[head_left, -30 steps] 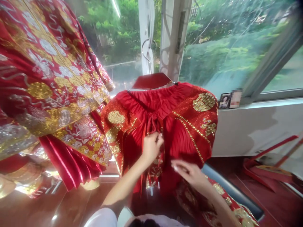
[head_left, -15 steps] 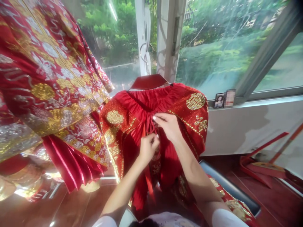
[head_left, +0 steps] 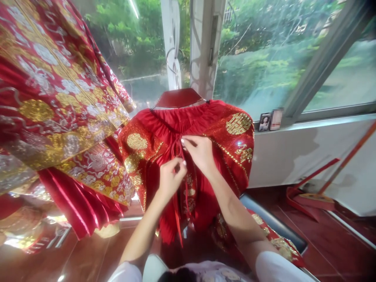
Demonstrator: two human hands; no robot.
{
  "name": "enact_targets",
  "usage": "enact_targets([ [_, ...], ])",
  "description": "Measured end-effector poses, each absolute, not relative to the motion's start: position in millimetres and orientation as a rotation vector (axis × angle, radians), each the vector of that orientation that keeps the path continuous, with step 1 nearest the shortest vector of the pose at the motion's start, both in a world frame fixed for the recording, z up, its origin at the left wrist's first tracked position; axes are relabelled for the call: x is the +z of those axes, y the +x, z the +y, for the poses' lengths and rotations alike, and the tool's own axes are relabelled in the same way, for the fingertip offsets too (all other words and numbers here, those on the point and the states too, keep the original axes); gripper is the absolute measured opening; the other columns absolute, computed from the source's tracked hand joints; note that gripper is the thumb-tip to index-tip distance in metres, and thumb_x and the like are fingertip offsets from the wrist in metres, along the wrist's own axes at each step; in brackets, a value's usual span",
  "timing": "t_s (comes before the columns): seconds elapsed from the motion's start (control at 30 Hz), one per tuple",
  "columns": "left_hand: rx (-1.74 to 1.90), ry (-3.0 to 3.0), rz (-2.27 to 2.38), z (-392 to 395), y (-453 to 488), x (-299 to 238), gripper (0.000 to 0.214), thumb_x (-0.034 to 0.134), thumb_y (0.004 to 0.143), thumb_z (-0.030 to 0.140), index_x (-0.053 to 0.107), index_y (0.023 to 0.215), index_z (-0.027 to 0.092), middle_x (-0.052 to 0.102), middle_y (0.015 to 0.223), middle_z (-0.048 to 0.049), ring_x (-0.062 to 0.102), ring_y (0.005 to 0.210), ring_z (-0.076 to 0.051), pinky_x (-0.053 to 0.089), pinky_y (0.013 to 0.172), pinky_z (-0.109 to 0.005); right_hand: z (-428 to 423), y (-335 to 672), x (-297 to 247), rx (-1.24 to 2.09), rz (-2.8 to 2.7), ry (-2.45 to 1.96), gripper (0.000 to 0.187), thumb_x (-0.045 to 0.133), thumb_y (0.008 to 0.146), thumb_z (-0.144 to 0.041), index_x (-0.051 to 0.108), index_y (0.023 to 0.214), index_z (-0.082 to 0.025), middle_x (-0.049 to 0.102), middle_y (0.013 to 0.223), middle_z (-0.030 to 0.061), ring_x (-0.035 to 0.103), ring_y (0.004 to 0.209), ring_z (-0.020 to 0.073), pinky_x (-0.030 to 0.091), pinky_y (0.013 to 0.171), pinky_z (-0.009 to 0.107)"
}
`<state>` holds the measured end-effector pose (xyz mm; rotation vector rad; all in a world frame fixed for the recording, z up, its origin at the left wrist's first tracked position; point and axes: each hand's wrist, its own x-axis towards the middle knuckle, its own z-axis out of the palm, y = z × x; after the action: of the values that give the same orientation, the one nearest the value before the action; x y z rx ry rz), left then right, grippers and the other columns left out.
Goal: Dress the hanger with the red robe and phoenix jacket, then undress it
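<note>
A red pleated skirt [head_left: 205, 125] with gold embroidery hangs from a red hanger [head_left: 178, 98] on the window frame. Both hands work at its waist ties. My left hand [head_left: 170, 178] pinches a thin red ribbon [head_left: 176, 211] that trails down the skirt's front. My right hand [head_left: 198, 150] is just above it, fingers closed on the tie at the gathered waist.
A large red and gold embroidered robe [head_left: 55, 102] hangs at the left, close to my left arm. Behind is a window [head_left: 264, 51] with a white sill holding small photo cards [head_left: 268, 120]. A red stand [head_left: 311, 192] lies on the dark floor at the right.
My right hand rose from low on the skirt to the waist tie, joining the left hand. The view has shifted slightly right and down.
</note>
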<state>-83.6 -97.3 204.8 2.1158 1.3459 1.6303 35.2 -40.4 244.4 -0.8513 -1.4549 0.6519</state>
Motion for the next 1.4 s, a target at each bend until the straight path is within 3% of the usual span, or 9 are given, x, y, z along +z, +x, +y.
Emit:
enact_targets([
  [0.13, 1.565, 2.131, 1.281, -97, -79, 201, 0.024, 0.049, 0.085, 0.025, 0.052, 0.062, 0.017, 0.048, 0.053, 0.0047, 0.041, 0.047, -0.007, 0.034, 0.05, -0.019, -45, 32, 251, 0.823, -1.438, -0.896, 0.026, 0.065, 0.079, -0.034, 0.068, 0.067, -0.011, 0.063, 0.057, 0.001, 0.056, 0.051, 0.0099, 0.048, 0.049, 0.02],
  [0.3, 1.52, 2.441, 1.361, -98, -73, 200, 0.025, 0.048, 0.086, 0.022, 0.056, 0.063, 0.018, 0.053, 0.053, 0.0024, 0.044, 0.047, -0.009, 0.035, 0.051, -0.022, -46, 28, 256, 1.239, -1.126, -0.836, 0.024, 0.075, 0.067, -0.032, 0.063, 0.071, -0.012, 0.06, 0.059, -0.0024, 0.054, 0.05, 0.008, 0.051, 0.049, 0.021],
  [0.47, 1.668, 2.758, 1.669, -84, -80, 242, 0.02, 0.052, 0.088, 0.031, 0.067, 0.082, 0.019, 0.068, 0.074, -0.0043, 0.058, 0.076, -0.02, 0.039, 0.083, -0.039, -36, 24, 254, 1.367, -0.974, -0.751, 0.023, 0.077, 0.061, -0.026, 0.058, 0.065, -0.014, 0.059, 0.058, -0.0035, 0.055, 0.053, 0.0081, 0.048, 0.052, 0.02],
  [0.57, 1.506, 2.827, 1.854, -64, -87, 269, 0.029, 0.047, 0.092, 0.035, 0.067, 0.104, 0.018, 0.069, 0.105, -0.0075, 0.055, 0.108, -0.026, 0.026, 0.107, -0.05, -32, 21, 247, 1.341, -0.947, -0.709, 0.022, 0.077, 0.062, -0.027, 0.059, 0.066, -0.014, 0.06, 0.058, -0.0036, 0.055, 0.053, 0.0078, 0.049, 0.054, 0.021],
  [0.63, 1.236, 2.888, 1.869, -54, -92, 280, 0.035, 0.039, 0.096, 0.036, 0.069, 0.1, 0.019, 0.069, 0.101, -0.0069, 0.052, 0.111, -0.026, 0.014, 0.114, -0.054, -34, 18, 241, 1.216, -0.977, -0.683, 0.018, 0.074, 0.066, -0.027, 0.061, 0.068, -0.014, 0.059, 0.057, -0.0044, 0.053, 0.05, 0.0068, 0.049, 0.052, 0.021],
  [0.73, 0.928, 2.925, 1.786, -53, -102, 288, 0.043, 0.03, 0.099, 0.034, 0.071, 0.098, 0.021, 0.068, 0.094, -0.0045, 0.052, 0.105, -0.024, 0.007, 0.116, -0.059, -43, 17, 235, 1.006, -1.05, -0.641, 0.013, 0.07, 0.071, -0.026, 0.064, 0.071, -0.014, 0.062, 0.059, -0.003, 0.056, 0.051, 0.0081, 0.05, 0.052, 0.022],
  [0.87, 0.73, 2.895, 1.584, -63, -115, 297, 0.036, 0.035, 0.097, 0.033, 0.064, 0.117, 0.024, 0.068, 0.105, -0.0028, 0.05, 0.109, -0.023, 0.003, 0.116, -0.061, -56, 19, 232, 0.877, -1.121, -0.692, 0.011, 0.069, 0.073, -0.024, 0.066, 0.076, -0.014, 0.066, 0.064, -0.0008, 0.061, 0.056, 0.0107, 0.053, 0.056, 0.025],
  [1.17, 0.876, 2.81, 1.617, -72, -108, 294, 0.028, 0.043, 0.09, 0.021, 0.053, 0.116, 0.023, 0.065, 0.109, -0.0025, 0.05, 0.11, -0.022, 0.005, 0.119, -0.055, -64, 18, 224, 0.43, -1.239, -0.872, 0.015, 0.063, 0.083, -0.028, 0.062, 0.073, -0.016, 0.066, 0.065, 0.0, 0.061, 0.057, 0.0115, 0.051, 0.061, 0.027],
  [1.4, 0.906, 2.811, 1.581, -72, -110, 293, 0.018, 0.046, 0.091, 0.023, 0.052, 0.107, 0.026, 0.061, 0.093, 0.0018, 0.05, 0.099, -0.019, 0.007, 0.118, -0.052, -64, 31, 233, 0.856, -1.22, -0.773, 0.013, 0.06, 0.082, -0.028, 0.062, 0.079, -0.015, 0.063, 0.062, -0.0017, 0.058, 0.052, 0.0087, 0.051, 0.049, 0.021],
])
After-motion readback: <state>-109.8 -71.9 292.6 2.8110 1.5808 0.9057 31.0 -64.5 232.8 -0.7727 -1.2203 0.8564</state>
